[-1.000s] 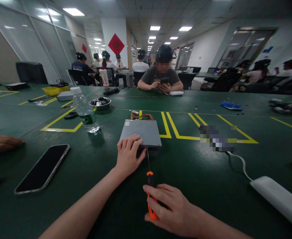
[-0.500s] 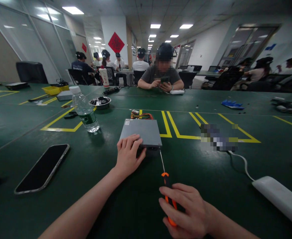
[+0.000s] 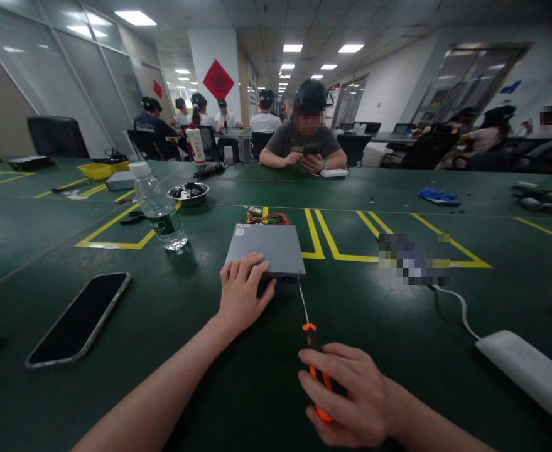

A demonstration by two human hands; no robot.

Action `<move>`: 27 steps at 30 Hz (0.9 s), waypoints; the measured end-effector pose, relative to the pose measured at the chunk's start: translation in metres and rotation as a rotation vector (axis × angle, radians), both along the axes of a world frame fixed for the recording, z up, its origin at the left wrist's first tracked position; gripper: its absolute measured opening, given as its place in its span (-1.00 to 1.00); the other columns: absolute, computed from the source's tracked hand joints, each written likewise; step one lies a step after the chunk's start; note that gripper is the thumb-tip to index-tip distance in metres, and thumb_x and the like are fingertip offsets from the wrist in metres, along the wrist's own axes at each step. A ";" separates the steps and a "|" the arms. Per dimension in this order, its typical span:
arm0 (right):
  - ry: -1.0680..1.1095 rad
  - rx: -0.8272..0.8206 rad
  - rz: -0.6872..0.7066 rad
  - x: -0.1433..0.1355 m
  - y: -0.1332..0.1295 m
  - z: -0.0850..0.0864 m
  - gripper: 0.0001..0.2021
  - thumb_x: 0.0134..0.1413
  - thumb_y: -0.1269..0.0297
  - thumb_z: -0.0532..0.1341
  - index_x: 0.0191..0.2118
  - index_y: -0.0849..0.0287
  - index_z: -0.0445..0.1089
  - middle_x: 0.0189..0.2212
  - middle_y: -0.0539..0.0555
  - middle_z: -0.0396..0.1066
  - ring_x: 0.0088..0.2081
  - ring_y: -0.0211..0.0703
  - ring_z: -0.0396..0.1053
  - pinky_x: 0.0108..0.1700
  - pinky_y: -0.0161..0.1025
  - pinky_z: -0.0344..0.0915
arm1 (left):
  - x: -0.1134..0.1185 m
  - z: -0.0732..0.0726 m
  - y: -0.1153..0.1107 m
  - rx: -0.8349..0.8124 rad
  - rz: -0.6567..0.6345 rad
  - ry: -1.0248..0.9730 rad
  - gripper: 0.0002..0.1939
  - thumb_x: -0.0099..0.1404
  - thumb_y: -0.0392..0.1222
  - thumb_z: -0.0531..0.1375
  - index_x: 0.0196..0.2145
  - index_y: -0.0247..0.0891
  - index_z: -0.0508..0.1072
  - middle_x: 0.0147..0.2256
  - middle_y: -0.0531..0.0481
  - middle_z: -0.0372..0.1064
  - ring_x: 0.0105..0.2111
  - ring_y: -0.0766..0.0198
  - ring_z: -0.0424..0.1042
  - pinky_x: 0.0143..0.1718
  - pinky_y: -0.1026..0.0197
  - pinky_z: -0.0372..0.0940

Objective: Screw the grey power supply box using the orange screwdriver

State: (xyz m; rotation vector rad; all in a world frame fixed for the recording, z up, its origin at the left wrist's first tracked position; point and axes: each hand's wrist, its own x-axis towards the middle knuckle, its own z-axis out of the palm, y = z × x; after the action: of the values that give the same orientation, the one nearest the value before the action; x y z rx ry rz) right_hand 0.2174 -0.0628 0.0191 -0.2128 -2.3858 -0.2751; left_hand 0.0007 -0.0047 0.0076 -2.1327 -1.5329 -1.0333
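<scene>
A grey metal power supply unit (image 3: 273,243) lies flat on the green table, its bundle of coloured cables (image 3: 270,217) at the far side. My left hand (image 3: 242,289) grips its near left corner, fingers over the top and thumb at the front face. In my right hand (image 3: 351,392) is a screwdriver (image 3: 312,339) with an orange and black handle. Its shaft points away from me, and the tip is at the lower right of the unit's front face. Whether the tip sits in a screw is too small to tell.
Left of the unit stand a water bottle (image 3: 162,216) and a metal bowl (image 3: 188,193); a phone (image 3: 80,320) lies nearer. To the right are a white power strip (image 3: 527,370) with a cable and a blue glove (image 3: 438,196). A person (image 3: 304,138) sits opposite.
The screwdriver's tip and handle have shifted slightly left along the unit's front face, with my right hand. My left hand keeps its hold on the unit.
</scene>
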 end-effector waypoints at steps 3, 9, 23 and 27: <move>-0.001 -0.009 0.000 0.000 0.000 -0.002 -0.80 -0.02 0.36 0.09 -0.26 0.31 0.35 -0.34 0.21 0.42 -0.40 -0.20 0.39 -0.38 -0.26 0.36 | 0.000 0.000 -0.001 -0.003 -0.003 -0.002 -0.76 0.22 -0.13 0.10 -0.14 -0.16 0.27 -0.06 -0.09 0.31 -0.01 0.11 0.24 -0.06 0.01 0.01; -0.051 -0.081 -0.027 -0.004 -0.005 0.005 -0.72 0.09 0.27 0.02 -0.17 0.33 0.33 -0.28 0.26 0.42 -0.30 -0.14 0.40 -0.31 -0.21 0.34 | 0.001 -0.001 0.000 -0.007 -0.003 -0.011 -0.76 0.21 -0.14 0.10 -0.14 -0.16 0.27 -0.05 -0.09 0.31 -0.01 0.11 0.23 -0.06 0.01 0.00; -0.175 -0.167 -0.108 -0.014 -0.008 -0.002 -0.72 0.12 0.11 0.10 -0.20 0.22 0.33 -0.26 0.20 0.41 -0.40 -0.18 0.36 -0.33 -0.21 0.25 | 0.000 0.000 0.000 0.005 -0.006 -0.011 -0.76 0.21 -0.14 0.11 -0.14 -0.16 0.27 -0.06 -0.09 0.31 -0.01 0.13 0.24 -0.05 0.02 0.00; -0.236 -0.180 -0.112 -0.014 -0.010 0.002 -0.74 0.13 0.19 0.08 -0.12 0.20 0.32 -0.23 0.19 0.40 -0.44 -0.19 0.35 -0.38 -0.21 0.23 | 0.000 0.000 0.000 0.011 -0.005 -0.010 -0.76 0.21 -0.13 0.10 -0.14 -0.15 0.27 -0.07 -0.09 0.32 -0.02 0.12 0.24 -0.05 0.01 0.01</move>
State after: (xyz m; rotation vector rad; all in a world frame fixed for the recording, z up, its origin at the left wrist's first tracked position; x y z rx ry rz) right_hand 0.2038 -0.0730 0.0213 -0.4189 -2.6391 -0.1431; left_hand 0.0007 -0.0048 0.0072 -2.1283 -1.5239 -1.0528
